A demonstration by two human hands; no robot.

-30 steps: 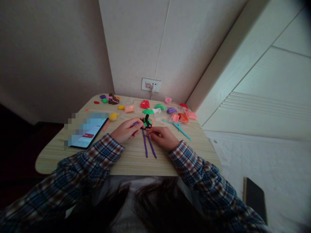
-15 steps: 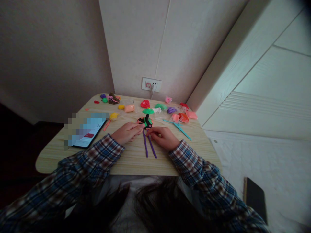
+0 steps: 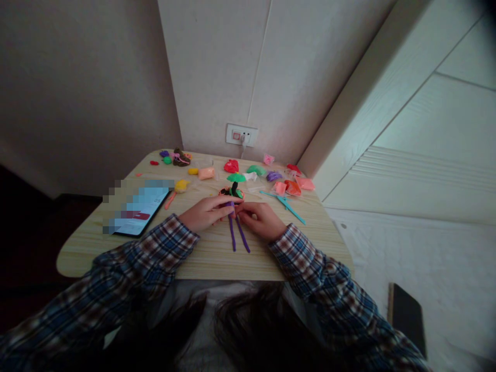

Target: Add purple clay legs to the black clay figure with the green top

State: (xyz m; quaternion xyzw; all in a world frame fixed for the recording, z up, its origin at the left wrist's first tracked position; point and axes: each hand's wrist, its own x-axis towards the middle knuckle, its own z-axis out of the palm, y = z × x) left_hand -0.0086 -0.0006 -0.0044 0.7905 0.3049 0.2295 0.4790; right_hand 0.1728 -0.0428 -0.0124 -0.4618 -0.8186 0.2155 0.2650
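Note:
Two long thin purple clay strips run toward me on the table, their far ends meeting at my fingers. My left hand pinches the purple clay at that end between thumb and fingers, its forefinger stretched across above. Close beside it, my right hand is closed, fingertips pressed at the top of the right strip; the exact contact is partly hidden. Just beyond both hands stands a small clay model with a green top, a black stem and a black base with coloured bits, partly covered by my left fingers.
A phone with a lit screen lies at the left of the wooden table. Several clay lumps and packets, such as a red one, line the back. Turquoise modelling tools lie at the right. A wall socket is behind.
My left fingers have shifted and spread over the strips' far end, showing purple clay between them and covering more of the model's base. My right hand has barely moved.

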